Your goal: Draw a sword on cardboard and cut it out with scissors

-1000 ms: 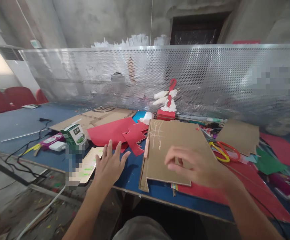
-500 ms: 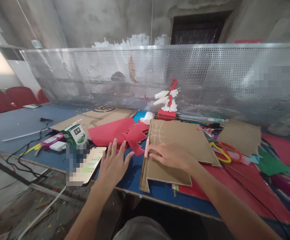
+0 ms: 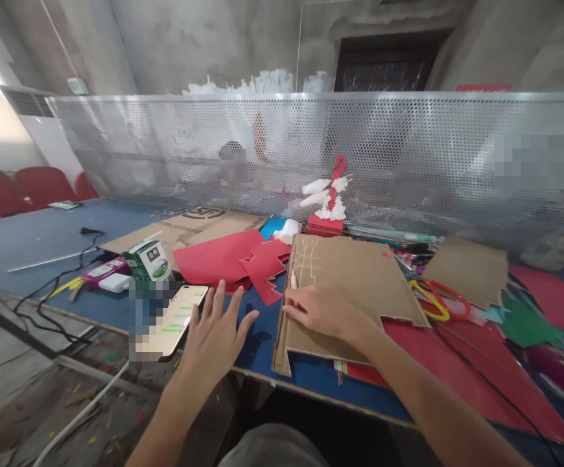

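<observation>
On the blue table (image 3: 39, 243), our right hand (image 3: 328, 311) pinches a pink stick (image 3: 292, 279) pointing away from us along the left edge of the cardboard (image 3: 360, 272); our left hand (image 3: 218, 334) lies splayed, empty.

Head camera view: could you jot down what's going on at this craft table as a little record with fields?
Left hand: open, fingers spread, over the table's near edge beside the phone
Right hand: lying on the cardboard sheet, fingertips at a pink stick; grip unclear
Cardboard: flat, with a pale line drawing near its far left corner
Beside it: red paper on the left, scissors on the right
Table: blue, with a metal mesh screen behind
</observation>
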Tool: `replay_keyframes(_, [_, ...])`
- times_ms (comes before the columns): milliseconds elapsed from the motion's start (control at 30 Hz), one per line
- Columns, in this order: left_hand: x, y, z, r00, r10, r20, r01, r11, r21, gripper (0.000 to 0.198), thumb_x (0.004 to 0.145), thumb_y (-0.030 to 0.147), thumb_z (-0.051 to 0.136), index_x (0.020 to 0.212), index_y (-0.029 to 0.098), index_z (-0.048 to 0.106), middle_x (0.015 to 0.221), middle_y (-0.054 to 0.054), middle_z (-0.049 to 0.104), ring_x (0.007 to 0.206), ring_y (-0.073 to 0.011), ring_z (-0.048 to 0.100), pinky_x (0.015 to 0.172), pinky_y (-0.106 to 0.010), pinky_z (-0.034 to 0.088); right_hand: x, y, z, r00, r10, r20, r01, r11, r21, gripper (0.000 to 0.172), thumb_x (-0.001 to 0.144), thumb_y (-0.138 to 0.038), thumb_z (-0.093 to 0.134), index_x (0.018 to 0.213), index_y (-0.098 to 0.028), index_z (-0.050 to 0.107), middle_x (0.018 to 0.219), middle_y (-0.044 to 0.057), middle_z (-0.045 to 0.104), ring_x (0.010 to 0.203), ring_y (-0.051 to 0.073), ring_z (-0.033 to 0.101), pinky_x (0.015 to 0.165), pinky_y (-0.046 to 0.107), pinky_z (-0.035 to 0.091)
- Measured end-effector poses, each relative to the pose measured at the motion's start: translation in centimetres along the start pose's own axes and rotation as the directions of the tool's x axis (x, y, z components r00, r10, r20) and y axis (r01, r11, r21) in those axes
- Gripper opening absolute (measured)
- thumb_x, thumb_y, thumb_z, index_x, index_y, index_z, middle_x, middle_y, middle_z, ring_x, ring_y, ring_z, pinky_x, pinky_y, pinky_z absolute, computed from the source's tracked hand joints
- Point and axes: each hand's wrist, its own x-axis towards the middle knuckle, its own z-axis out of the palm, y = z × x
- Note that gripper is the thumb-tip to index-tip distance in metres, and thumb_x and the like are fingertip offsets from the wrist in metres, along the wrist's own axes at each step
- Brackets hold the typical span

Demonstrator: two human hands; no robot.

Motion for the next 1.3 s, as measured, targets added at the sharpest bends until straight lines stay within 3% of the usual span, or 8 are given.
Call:
replay_keyframes(200, [-0.2, 0.6, -0.5, 0.995, 0.064, 0.074, -0.06, 0.997, -0.052, 0.061, 0.102, 0.055, 0.039, 0.152, 0.022, 0.051, 0.166, -0.02, 0.035, 0.151, -0.0383, 0.037, 0.116, -0.062, 0.038, -0.3, 0.5, 0.0, 0.994, 0.107, -0.037, -0.107, 0.994, -0.005, 0.02, 0.1, -0.03, 0.053, 0.082, -0.021, 0.058, 0.071, 0.0, 0.065, 0.06, 0.013, 0.05, 0.056, 0.03, 0.017])
replay_keyframes(400, [-0.3, 0.9, -0.3, 0.993, 0.076, 0.089, -0.07, 0.995, -0.072, 0.061, 0.102, 0.055, 0.039, 0.153, 0.024, 0.049, 0.167, -0.018, 0.033, 0.151, -0.0383, 0.038, 0.116, -0.062, 0.038, -0.5, 1.0, 0.1, 0.981, 0.183, -0.059, -0.184, 0.983, 0.001, 0.011, 0.094, -0.023, 0.053, 0.092, -0.023, 0.064, 0.068, -0.001, 0.063, 0.056, 0.014, 0.044, 0.056, 0.031, 0.016])
replay_keyframes(567, [-0.2, 0.9, -0.2, 0.993, 0.091, 0.08, -0.085, 0.994, -0.075, 0.061, 0.102, 0.055, 0.039, 0.152, 0.024, 0.05, 0.166, -0.019, 0.035, 0.151, -0.0376, 0.037, 0.116, -0.062, 0.037, -0.6, 1.3, -0.3, 0.976, 0.21, -0.058, -0.206, 0.976, 0.069, 0.016, 0.09, -0.021, 0.054, 0.082, -0.023, 0.068, 0.07, 0.0, 0.066, 0.062, 0.014, 0.051, 0.058, 0.03, 0.019])
replay_keyframes(667, [-0.2, 0.9, -0.3, 0.992, 0.093, 0.087, -0.086, 0.993, -0.077, 0.061, 0.102, 0.055, 0.038, 0.152, 0.023, 0.05, 0.166, -0.019, 0.036, 0.151, -0.0375, 0.038, 0.116, -0.062, 0.038, -0.5, 1.8, -0.3, 0.972, 0.202, -0.124, -0.186, 0.974, 0.13, 0.022, 0.094, -0.022, 0.051, 0.078, -0.022, 0.066, 0.07, 0.0, 0.065, 0.063, 0.014, 0.052, 0.058, 0.028, 0.021])
replay_keyframes(800, [-0.3, 0.8, -0.4, 0.992, 0.083, 0.098, -0.076, 0.995, -0.065, 0.062, 0.102, 0.056, 0.037, 0.153, 0.024, 0.05, 0.166, -0.019, 0.035, 0.151, -0.0379, 0.038, 0.116, -0.061, 0.038, -0.5, 3.0, -0.2, 0.947, 0.207, -0.244, -0.147, 0.959, 0.243, 0.019, 0.099, -0.027, 0.049, 0.088, -0.023, 0.065, 0.074, -0.002, 0.067, 0.065, 0.014, 0.057, 0.062, 0.026, 0.03])
replay_keyframes(967, [-0.4, 0.7, -0.6, 0.995, 0.047, 0.084, -0.045, 0.999, -0.02, 0.061, 0.102, 0.055, 0.037, 0.152, 0.023, 0.051, 0.167, -0.019, 0.034, 0.149, -0.0399, 0.04, 0.115, -0.063, 0.038, -0.6, 5.0, -0.2, 0.906, 0.283, -0.314, -0.147, 0.908, 0.392, 0.013, 0.098, -0.033, 0.053, 0.095, -0.024, 0.061, 0.08, -0.001, 0.069, 0.071, 0.016, 0.063, 0.067, 0.026, 0.041])
replay_keyframes(1133, [-0.5, 0.5, -0.6, 0.998, -0.038, 0.058, 0.035, 0.998, 0.056, 0.06, 0.102, 0.055, 0.037, 0.149, 0.022, 0.054, 0.164, -0.022, 0.038, 0.147, -0.0436, 0.041, 0.111, -0.066, 0.04, -0.8, 7.5, 0.1, 0.859, 0.34, -0.382, -0.194, 0.908, 0.372, 0.011, 0.096, -0.035, 0.055, 0.095, -0.024, 0.059, 0.083, 0.001, 0.07, 0.074, 0.019, 0.065, 0.068, 0.028, 0.044])
replay_keyframes(1300, [-0.2, 0.7, -0.4, 0.996, -0.061, 0.059, 0.057, 0.996, 0.061, 0.06, 0.102, 0.055, 0.033, 0.148, 0.022, 0.053, 0.164, -0.023, 0.037, 0.148, -0.0449, 0.038, 0.108, -0.072, 0.038, -0.6, 9.1, 0.7, 0.852, 0.324, -0.412, -0.166, 0.912, 0.374, 0.01, 0.096, -0.034, 0.055, 0.096, -0.024, 0.058, 0.084, 0.002, 0.069, 0.075, 0.018, 0.065, 0.069, 0.028, 0.046])
